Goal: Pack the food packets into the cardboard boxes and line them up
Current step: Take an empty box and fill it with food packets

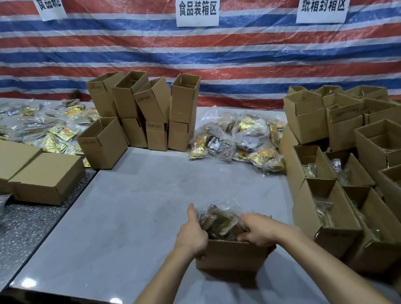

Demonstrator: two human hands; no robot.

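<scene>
1. head view: an open cardboard box [231, 255] sits on the grey tabletop [123, 204] near its front edge, with a clear bag of food packets [219, 221] poking out of the top.
2. left hand [191, 238] grips the box's left side, fingers curled around it and thumb raised.
3. right hand [256, 230] curls over the box's right rim, against the packets.
4. more bagged packets [240, 142] lie further back, stacked empty boxes [140, 114] behind and to their left, part-filled boxes [336, 208] at the right.
</scene>
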